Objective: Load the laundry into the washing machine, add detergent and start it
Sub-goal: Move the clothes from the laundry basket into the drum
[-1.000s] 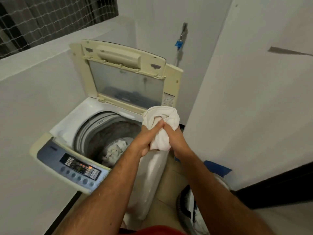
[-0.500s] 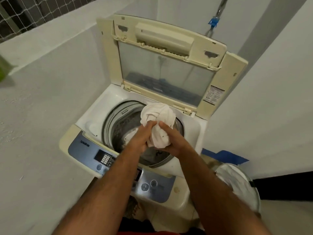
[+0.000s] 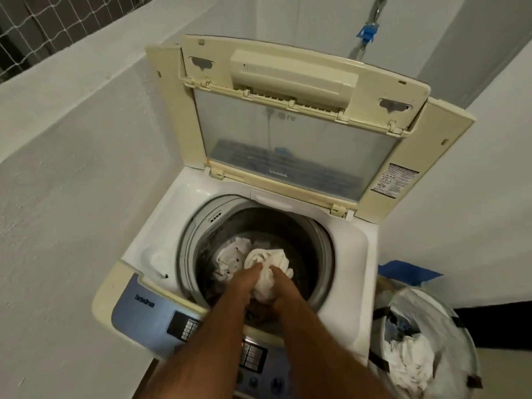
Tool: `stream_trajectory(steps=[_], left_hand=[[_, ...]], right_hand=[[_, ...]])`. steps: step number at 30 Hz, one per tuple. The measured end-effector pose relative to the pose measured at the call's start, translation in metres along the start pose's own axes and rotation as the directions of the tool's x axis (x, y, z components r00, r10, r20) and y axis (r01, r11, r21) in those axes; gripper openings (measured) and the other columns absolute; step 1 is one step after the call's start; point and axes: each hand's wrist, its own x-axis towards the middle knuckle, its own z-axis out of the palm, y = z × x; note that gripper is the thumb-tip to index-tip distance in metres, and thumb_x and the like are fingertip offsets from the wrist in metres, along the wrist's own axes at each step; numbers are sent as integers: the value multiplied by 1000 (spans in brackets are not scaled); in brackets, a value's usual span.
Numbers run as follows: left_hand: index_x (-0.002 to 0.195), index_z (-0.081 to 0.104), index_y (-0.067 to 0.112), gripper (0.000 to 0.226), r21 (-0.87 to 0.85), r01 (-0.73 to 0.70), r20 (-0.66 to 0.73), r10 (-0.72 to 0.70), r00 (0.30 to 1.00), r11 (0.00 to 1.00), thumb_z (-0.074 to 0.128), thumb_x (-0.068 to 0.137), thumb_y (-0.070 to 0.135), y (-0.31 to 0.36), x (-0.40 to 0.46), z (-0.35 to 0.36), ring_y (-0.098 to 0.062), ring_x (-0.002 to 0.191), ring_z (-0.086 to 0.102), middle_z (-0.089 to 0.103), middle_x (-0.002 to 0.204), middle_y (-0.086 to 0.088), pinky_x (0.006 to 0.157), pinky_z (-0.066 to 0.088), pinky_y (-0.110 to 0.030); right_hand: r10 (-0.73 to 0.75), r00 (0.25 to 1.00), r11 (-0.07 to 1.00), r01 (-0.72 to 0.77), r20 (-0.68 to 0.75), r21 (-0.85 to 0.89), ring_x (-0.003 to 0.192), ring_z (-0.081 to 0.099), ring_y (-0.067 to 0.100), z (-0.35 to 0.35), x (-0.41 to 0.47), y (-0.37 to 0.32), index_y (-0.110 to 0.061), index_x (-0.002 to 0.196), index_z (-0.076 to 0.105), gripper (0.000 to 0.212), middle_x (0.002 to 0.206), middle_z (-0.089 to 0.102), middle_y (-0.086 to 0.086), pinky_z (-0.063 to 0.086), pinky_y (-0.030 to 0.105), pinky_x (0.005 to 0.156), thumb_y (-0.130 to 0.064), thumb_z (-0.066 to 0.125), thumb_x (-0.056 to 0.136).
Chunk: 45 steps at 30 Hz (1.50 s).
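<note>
Head view: a bunched white cloth [image 3: 266,270] is gripped between the left hand [image 3: 247,279] and the right hand [image 3: 280,286], fingers of both curled round it, inside the mouth of the drum [image 3: 316,243] of the washing machine [image 3: 161,226]; the cloth is held above another white garment [image 3: 230,259] lying at the drum bottom. The lid [image 3: 290,116] is stood upright at the back, hinged open, and nothing is seen between the hands and the drum floor. Risks, as judged from this position: a trailing end of the cloth could be left draped over the grey drum rim [image 3: 195,240] if it is released too high or too near the front edge, so that it would be caught when the lid is shut; the forearms are passed directly over the control panel [image 3: 161,318], so that a button could be pressed by accident while the arms are drawn back; the load could be left heaped to one side, which is judged likely to unbalance the spin. Just beside the machine on the right, a laundry basket [image 3: 460,321] lined in white is seen with more clothes [image 3: 411,358] inside, so loading is judged unfinished. A blue clip [image 3: 367,31] on a pipe is seen on the wall behind the lid, and blue tape [image 3: 411,272] lies on the floor behind the basket. No detergent container is visible
</note>
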Motion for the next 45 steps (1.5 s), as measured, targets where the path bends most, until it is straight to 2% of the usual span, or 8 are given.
stream_trajectory(steps=[2,6,11,18,23,32,41,45], left_hand=[[143,38,2,67,-24,-18,-7,18,1000,1000,39,98,51,10,5,1,-38,122,52,50,137,-25,92,43,-37],[146,34,12,68,-229,-73,-54,63,997,971,49,94,52,31,10,-1,-34,108,56,49,138,-20,70,48,-38],[144,40,12,59,-193,-225,-119,204,972,955,47,96,46,31,7,-10,-28,113,51,49,138,-15,78,37,-31],[105,61,23,22,-151,-441,-6,445,895,885,50,97,40,33,-53,33,-17,94,60,64,111,-5,85,53,-39],[108,62,22,27,-136,-600,19,608,794,788,51,95,41,45,-101,82,-17,96,63,66,102,-1,86,55,-36],[103,64,21,34,35,-709,242,683,689,704,55,86,50,51,-144,222,-20,96,66,69,104,-1,90,54,-42],[98,66,15,19,204,-626,366,535,762,753,59,94,32,18,-145,406,-9,73,60,64,79,7,65,48,-20],[100,65,17,19,291,-572,426,431,795,767,57,95,33,-10,-128,468,-14,87,60,64,88,4,76,47,-27]], right_hand=[[-33,999,999,34,-12,28,124,48,34,6,12,-13,-1,121,54,46,110,56,19,37,45,111,-39,56,95],[-101,994,995,100,48,21,136,39,36,14,41,-43,-14,145,39,73,150,38,16,34,51,113,-56,58,88],[-183,981,970,192,70,-147,105,61,37,-6,36,-58,-18,126,59,66,123,60,14,58,51,80,-58,71,74],[-506,838,770,545,203,-331,91,70,25,-49,-34,-56,-16,103,70,35,96,73,10,56,48,91,-47,61,88],[-690,705,628,695,163,-349,95,68,22,-111,-96,-85,-18,99,65,21,99,70,8,59,39,81,-37,57,95],[-713,688,687,647,-137,-331,89,64,27,-320,-105,-113,-11,88,63,24,91,65,12,56,47,79,-34,62,93],[-555,797,820,478,-236,-315,82,60,20,-509,-61,-117,-13,89,62,14,85,61,8,55,45,79,-24,59,96],[-464,836,873,376,-292,-312,76,56,24,-573,-24,-111,-11,80,58,23,78,57,13,54,41,69,-29,65,90]])
